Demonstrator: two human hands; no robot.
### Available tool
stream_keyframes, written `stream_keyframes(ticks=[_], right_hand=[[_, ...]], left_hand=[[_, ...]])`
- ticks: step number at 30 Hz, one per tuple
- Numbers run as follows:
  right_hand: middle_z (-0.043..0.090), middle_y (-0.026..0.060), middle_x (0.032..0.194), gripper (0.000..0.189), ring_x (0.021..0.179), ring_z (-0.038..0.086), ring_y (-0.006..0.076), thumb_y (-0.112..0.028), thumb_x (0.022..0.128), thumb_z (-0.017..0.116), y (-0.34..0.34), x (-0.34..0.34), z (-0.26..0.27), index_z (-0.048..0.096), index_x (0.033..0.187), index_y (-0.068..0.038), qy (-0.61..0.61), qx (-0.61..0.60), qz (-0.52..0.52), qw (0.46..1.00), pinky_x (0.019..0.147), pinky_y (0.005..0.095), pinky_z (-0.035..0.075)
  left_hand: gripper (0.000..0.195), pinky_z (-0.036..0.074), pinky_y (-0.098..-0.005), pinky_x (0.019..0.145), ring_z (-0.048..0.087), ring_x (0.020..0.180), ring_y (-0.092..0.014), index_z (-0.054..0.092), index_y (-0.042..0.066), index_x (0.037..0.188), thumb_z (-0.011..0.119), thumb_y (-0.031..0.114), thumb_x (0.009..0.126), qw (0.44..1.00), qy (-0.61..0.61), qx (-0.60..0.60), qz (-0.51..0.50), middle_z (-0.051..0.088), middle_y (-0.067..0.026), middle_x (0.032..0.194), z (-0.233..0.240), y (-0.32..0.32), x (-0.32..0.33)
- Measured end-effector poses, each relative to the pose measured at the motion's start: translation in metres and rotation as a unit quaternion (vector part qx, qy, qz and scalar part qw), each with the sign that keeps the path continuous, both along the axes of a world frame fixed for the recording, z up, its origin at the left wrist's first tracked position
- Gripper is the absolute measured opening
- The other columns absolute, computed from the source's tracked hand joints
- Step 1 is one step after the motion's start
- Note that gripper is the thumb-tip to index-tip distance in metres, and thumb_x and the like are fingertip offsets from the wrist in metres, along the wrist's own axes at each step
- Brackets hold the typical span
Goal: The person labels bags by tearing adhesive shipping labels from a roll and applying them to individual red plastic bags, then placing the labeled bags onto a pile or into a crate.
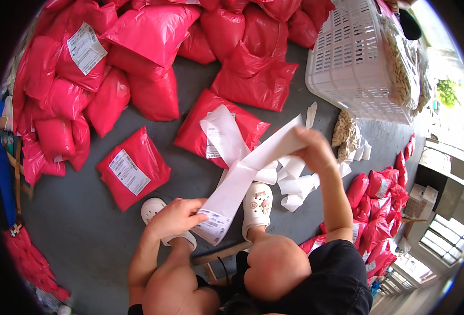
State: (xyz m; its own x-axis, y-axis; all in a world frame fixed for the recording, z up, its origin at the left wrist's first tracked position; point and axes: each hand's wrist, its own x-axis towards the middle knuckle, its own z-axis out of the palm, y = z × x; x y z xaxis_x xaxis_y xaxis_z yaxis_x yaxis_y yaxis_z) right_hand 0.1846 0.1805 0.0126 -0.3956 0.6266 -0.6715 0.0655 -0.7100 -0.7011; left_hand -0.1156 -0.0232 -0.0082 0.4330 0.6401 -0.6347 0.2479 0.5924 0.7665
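A long white strip of label backing paper (236, 181) stretches diagonally between my hands. My left hand (178, 216) pinches its lower end beside a printed shipping label (215, 222). My right hand (314, 147), slightly blurred, grips the upper end. Another length of the strip hangs over a pink plastic mailer bag (192, 130) that bears a label. Left of it lies a second labelled pink mailer bag (133, 169) on the grey floor. Loose curls of white backing paper (297, 193) lie beyond my right white clog (257, 204).
Filled pink bags (149, 35) are heaped at the top and left. A white plastic basket (346, 59) stands upper right, with a clear bag of beige pieces (403, 63) against it. More labelled pink bags (378, 228) lie at right. A wooden stool (220, 254) is partly visible beneath me.
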Motion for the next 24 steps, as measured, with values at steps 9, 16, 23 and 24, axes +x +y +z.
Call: stream_keyframes(ticks=[9,16,23,24], right_hand=[[0.039,0.0151,0.139,0.065,0.133,0.031,0.0320,-0.012,0.077,0.061,0.059,-0.035,-0.124,0.035,0.136,0.000,-0.368,0.678,0.325,0.547,0.110,0.0481,0.020],[0.028,0.0237,0.143,0.084,0.134,0.026,0.0358,-0.047,0.081,0.056,0.052,-0.036,-0.116,0.025,0.138,0.005,-0.422,0.692,0.232,0.538,0.110,0.0508,0.017],[0.029,0.0233,0.143,0.082,0.132,0.029,0.0369,-0.050,0.085,0.051,0.152,-0.087,-0.155,0.023,0.139,0.005,-0.480,0.646,0.163,0.571,0.110,0.0460,0.020],[0.030,0.0235,0.142,0.082,0.132,0.029,0.0373,-0.050,0.085,0.051,0.156,-0.080,-0.155,0.024,0.139,0.005,-0.450,0.636,0.197,0.594,0.109,0.0449,0.021]], left_hand=[[0.029,0.049,-0.0276,0.081,0.059,0.092,-0.012,0.056,-0.007,0.114,0.060,0.005,0.087,0.983,-0.103,-0.112,0.106,0.065,-0.0106,0.102,-0.027,-0.012,-0.016],[0.029,0.049,-0.0271,0.082,0.059,0.092,-0.012,0.056,-0.007,0.115,0.059,0.005,0.088,0.981,-0.087,-0.136,0.110,0.065,-0.0105,0.103,-0.025,-0.023,-0.027],[0.032,0.049,-0.0279,0.083,0.059,0.095,-0.012,0.054,-0.006,0.117,0.060,0.008,0.089,0.978,-0.103,-0.151,0.099,0.064,-0.0105,0.106,-0.036,-0.006,-0.018],[0.033,0.049,-0.0280,0.083,0.058,0.095,-0.012,0.054,-0.006,0.118,0.060,0.008,0.089,0.975,-0.113,-0.142,0.126,0.064,-0.0105,0.106,-0.033,-0.012,-0.020]])
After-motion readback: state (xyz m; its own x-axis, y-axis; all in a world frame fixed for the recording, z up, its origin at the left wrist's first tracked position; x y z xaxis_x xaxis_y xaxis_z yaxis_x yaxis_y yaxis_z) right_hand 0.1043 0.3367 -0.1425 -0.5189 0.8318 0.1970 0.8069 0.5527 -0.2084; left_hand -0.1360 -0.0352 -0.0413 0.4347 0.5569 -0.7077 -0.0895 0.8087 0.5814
